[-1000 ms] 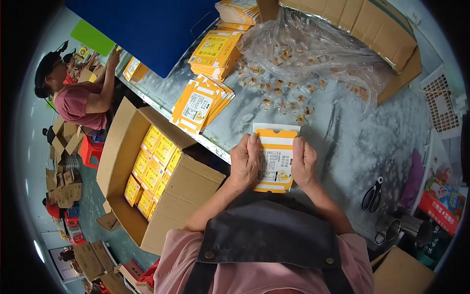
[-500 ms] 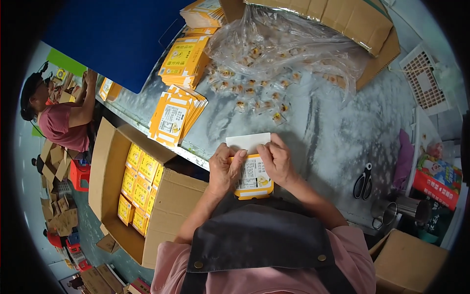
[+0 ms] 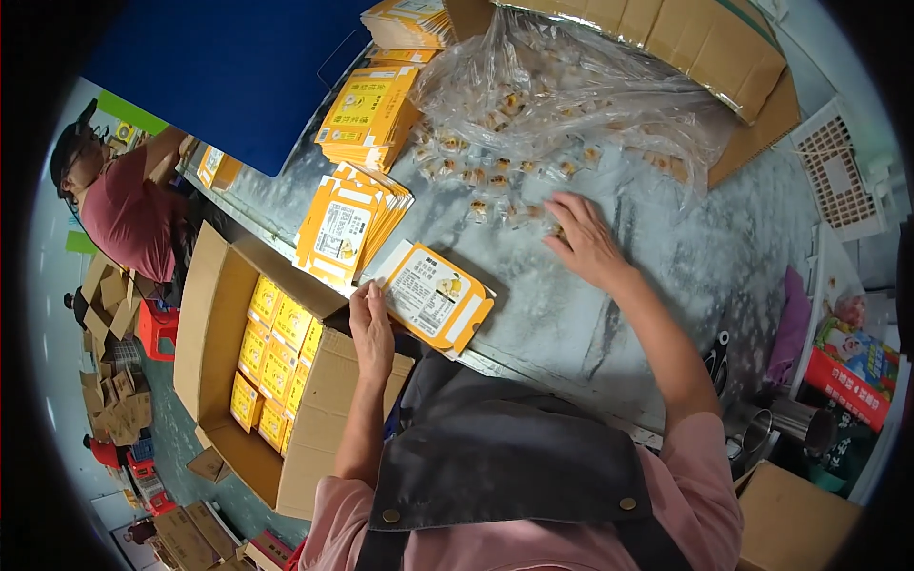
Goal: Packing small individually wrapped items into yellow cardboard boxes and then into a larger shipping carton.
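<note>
My left hand [image 3: 372, 328] pinches the left end of the yellow carton [image 3: 440, 297] (its body stretches rightward); my right hand [image 3: 592, 246] is at the wrapped pieces [image 3: 499, 181], gripping or not I cannot tell.

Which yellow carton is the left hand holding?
The single carton at the table's front edge, its left end in the left hand; others nearby lie in stacks or sit in the brown box.
</note>
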### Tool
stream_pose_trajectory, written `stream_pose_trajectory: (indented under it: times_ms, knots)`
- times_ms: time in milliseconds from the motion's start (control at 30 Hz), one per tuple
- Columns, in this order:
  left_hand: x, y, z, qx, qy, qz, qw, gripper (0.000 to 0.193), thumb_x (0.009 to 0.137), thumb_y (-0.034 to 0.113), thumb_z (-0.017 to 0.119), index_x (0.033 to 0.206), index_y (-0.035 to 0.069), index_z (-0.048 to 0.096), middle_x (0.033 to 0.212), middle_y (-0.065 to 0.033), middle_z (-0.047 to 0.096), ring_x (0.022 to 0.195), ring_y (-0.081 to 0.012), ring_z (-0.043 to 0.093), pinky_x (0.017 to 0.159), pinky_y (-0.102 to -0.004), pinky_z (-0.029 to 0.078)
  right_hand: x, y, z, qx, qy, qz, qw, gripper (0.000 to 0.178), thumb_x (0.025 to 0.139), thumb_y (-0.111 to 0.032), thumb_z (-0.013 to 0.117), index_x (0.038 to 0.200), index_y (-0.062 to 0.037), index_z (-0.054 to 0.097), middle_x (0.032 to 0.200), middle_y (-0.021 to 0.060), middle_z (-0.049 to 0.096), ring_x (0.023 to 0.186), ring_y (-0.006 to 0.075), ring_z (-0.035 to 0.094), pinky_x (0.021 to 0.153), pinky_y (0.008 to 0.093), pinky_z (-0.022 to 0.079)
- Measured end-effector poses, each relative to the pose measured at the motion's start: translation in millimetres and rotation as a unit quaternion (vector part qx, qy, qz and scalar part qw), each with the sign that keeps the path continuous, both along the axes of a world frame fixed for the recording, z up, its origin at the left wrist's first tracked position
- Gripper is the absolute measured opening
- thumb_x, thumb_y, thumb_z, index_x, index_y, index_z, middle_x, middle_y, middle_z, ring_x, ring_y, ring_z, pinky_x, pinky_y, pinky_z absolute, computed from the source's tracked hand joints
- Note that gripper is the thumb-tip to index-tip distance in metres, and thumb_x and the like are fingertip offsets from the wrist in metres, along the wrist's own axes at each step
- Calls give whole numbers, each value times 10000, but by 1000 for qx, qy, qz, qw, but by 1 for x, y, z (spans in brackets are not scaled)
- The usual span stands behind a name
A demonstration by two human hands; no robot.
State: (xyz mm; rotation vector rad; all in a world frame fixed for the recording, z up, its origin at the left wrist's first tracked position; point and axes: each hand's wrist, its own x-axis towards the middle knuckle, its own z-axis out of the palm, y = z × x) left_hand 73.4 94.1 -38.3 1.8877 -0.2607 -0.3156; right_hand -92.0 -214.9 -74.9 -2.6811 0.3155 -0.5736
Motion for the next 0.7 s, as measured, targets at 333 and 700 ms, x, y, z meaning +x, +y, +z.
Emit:
stream_pose_trajectory:
  times_ms: [333, 700]
  knots:
    - [4, -1, 58, 238, -360, -380, 818, 762, 765, 415, 787, 1359, 40, 492, 1346, -224, 465, 1284, -434, 415, 1067, -529, 360, 42, 37, 34, 73, -32, 51, 995, 447, 849, -159, 698, 1254, -46, 547, 1271, 145, 485, 1187, 345, 467, 1012, 437, 411]
    - [10, -7, 49, 288, -346, -487, 748, 1203, 519, 705, 787, 1476, 100, 381, 1522, -223, 297, 1333, -454, 349, 1061, -528, 323, 26, 40, 10, 72, 14, 116, 991, 376, 870, -124, 649, 1229, -45, 569, 1255, 139, 522, 1174, 334, 491, 1002, 426, 423]
